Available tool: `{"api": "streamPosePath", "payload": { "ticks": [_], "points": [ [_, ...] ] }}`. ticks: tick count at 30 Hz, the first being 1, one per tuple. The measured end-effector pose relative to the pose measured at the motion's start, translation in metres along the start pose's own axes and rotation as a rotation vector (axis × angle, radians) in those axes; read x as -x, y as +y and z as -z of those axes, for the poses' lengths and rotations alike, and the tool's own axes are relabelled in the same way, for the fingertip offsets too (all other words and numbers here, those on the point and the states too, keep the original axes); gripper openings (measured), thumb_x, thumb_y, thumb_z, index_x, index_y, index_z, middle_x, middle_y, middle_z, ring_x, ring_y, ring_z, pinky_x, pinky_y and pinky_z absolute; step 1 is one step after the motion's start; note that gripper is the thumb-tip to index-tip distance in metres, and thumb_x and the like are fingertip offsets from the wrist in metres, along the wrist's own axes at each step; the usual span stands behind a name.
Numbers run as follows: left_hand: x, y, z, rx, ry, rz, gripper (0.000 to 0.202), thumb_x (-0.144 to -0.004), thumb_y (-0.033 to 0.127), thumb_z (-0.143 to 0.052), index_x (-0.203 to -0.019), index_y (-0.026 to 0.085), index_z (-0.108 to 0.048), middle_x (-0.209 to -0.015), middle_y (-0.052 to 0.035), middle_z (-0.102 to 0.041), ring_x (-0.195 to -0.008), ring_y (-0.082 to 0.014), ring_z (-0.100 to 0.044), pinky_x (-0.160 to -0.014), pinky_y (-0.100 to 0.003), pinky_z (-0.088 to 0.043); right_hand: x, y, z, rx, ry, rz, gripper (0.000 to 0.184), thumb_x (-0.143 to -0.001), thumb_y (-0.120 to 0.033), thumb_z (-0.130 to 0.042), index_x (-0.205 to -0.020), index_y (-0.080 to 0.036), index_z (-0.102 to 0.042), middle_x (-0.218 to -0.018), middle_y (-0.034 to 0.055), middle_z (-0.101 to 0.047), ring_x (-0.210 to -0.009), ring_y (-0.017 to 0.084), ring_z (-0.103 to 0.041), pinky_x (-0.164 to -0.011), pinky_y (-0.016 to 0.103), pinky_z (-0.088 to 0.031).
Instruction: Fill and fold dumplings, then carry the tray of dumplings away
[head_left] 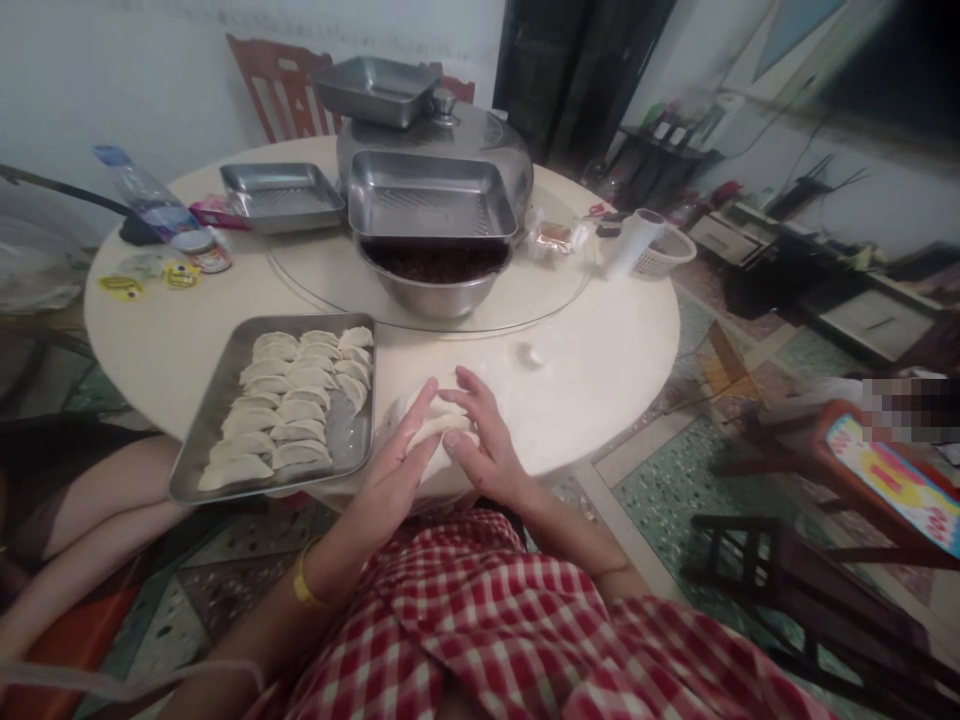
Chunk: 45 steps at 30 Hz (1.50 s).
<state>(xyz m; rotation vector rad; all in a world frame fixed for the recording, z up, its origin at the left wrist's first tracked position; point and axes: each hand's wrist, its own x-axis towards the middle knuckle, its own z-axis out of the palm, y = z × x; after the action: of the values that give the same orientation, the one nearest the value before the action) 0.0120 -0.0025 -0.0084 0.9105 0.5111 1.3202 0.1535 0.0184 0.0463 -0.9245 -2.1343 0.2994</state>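
Both hands pinch one pale, soft, folded dough dumpling (442, 428) at the 6 o'clock rim of the round cream desk (600, 370). Your left hand (396, 470) and right hand (484, 445) have each grip clamped on it. Its long axis looks to run 9 to 3 o'clock, seam likely up. Pinch evenly along the seam, light pressure. The steel tray of finished dumplings (341, 440) sits just beside, at 9 o'clock.

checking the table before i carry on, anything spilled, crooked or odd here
One stray bit of dough lies alone on the round table, beyond the hands. An empty tray sits on top of the filling bowl, tilted. The tray of dumplings overhangs the table's near edge. Nothing looks spilled.
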Motion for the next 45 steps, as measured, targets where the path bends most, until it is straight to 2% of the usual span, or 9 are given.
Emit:
{"api": "streamPosePath", "payload": {
  "ticks": [3, 7, 11, 15, 18, 21, 33, 39, 45],
  "points": [
    [-0.001, 0.0, -0.001, -0.063, 0.048, -0.021, 0.066, -0.089, 0.049, -0.057, -0.149, 0.038, -0.031, -0.159, 0.0001, -0.031, -0.143, -0.0298, -0.032, -0.119, -0.049, -0.021, -0.001, 0.004, -0.001, -0.124, -0.088, -0.017, 0.03, -0.091, -0.045, -0.055, -0.115, -0.03, -0.065, -0.151, 0.0057, -0.039, -0.133, 0.023, -0.045, -0.111, 0.045, -0.04],
    [0.0, 0.003, -0.004, -0.08, 0.063, -0.061, 0.066, -0.089, 0.049, -0.057, -0.149, 0.033, -0.034, -0.161, -0.0014, -0.024, -0.143, -0.0285, -0.032, -0.117, -0.043, -0.026, -0.002, 0.002, -0.01, -0.277, -0.026, -0.024, 0.024, -0.089, -0.046, -0.058, -0.095, -0.027, -0.072, -0.142, 0.006, -0.051, -0.134, 0.022, -0.046, -0.11, 0.043, -0.042],
    [0.001, 0.005, -0.005, -0.132, 0.063, -0.124, 0.061, -0.091, 0.046, -0.054, -0.146, 0.028, -0.037, -0.147, -0.0079, -0.048, -0.132, -0.023, -0.047, -0.11, -0.036, -0.037, 0.0, 0.001, -0.025, -0.374, 0.134, 0.017, 0.025, -0.089, -0.046, -0.058, -0.086, -0.023, -0.069, -0.134, 0.0096, -0.057, -0.131, 0.023, -0.051, -0.105, 0.044, -0.049],
    [-0.002, 0.005, 0.001, -0.267, 0.163, -0.265, 0.047, -0.086, 0.042, -0.06, -0.128, 0.021, -0.053, -0.111, -0.007, -0.063, -0.098, -0.0178, -0.061, -0.089, -0.032, -0.049, -0.001, -0.003, -0.03, -0.38, 0.216, 0.077, 0.025, -0.091, -0.043, -0.056, -0.086, -0.021, -0.065, -0.136, 0.0129, -0.056, -0.115, 0.023, -0.064, -0.094, 0.044, -0.057],
    [-0.003, 0.007, 0.009, -0.37, 0.213, -0.334, 0.036, -0.081, 0.038, -0.066, -0.111, 0.02, -0.061, -0.098, -0.0041, -0.063, -0.086, -0.016, -0.059, -0.081, -0.029, -0.048, -0.003, -0.009, -0.025, -0.238, 0.225, 0.075, 0.028, -0.094, -0.043, -0.051, -0.085, -0.021, -0.065, -0.104, 0.0107, -0.072, -0.112, 0.022, -0.066, -0.092, 0.042, -0.058],
    [0.0, 0.012, 0.014, -0.436, 0.181, -0.37, 0.018, -0.082, 0.03, -0.064, -0.098, 0.021, -0.065, -0.09, -0.0022, -0.062, -0.078, -0.0146, -0.056, -0.076, -0.028, -0.047, -0.005, -0.015, -0.02, -0.133, 0.257, 0.136, 0.024, -0.095, -0.037, -0.051, -0.085, -0.021, -0.066, -0.083, 0.0066, -0.074, -0.108, 0.02, -0.068, -0.087, 0.037, -0.059],
    [0.01, 0.039, 0.008, -0.772, 0.082, -0.658, 0.008, -0.086, 0.018, -0.055, -0.085, 0.022, -0.062, -0.088, -0.0035, -0.063, -0.088, -0.0188, -0.06, -0.083, -0.033, -0.047, 0.003, -0.017, -0.011, 0.063, 0.191, 0.266, 0.024, -0.094, -0.035, -0.053, -0.113, -0.024, -0.064, -0.112, 0.0091, -0.071, -0.107, 0.019, -0.068, -0.086, 0.036, -0.06],
    [0.009, 0.034, 0.005, -0.665, 0.11, -0.627, 0.008, -0.087, 0.017, -0.055, -0.082, 0.022, -0.06, -0.085, -0.0013, -0.061, -0.082, -0.0149, -0.059, -0.077, -0.028, -0.048, 0.001, -0.019, -0.013, -0.011, 0.228, 0.248, 0.016, -0.093, -0.03, -0.056, -0.101, -0.023, -0.068, -0.106, 0.0079, -0.072, -0.102, 0.018, -0.069, -0.077, 0.03, -0.06],
    [0.014, 0.023, 0.011, -0.627, 0.103, -0.597, 0.012, -0.087, 0.016, -0.057, -0.097, 0.023, -0.061, -0.094, -0.0017, -0.06, -0.092, -0.0149, -0.059, -0.083, -0.028, -0.047, -0.001, -0.019, -0.015, 0.016, 0.243, 0.164, 0.02, -0.094, -0.033, -0.053, -0.087, -0.022, -0.068, -0.086, 0.0048, -0.074, -0.101, 0.02, -0.07, -0.08, 0.035, -0.06]
  ]
}}
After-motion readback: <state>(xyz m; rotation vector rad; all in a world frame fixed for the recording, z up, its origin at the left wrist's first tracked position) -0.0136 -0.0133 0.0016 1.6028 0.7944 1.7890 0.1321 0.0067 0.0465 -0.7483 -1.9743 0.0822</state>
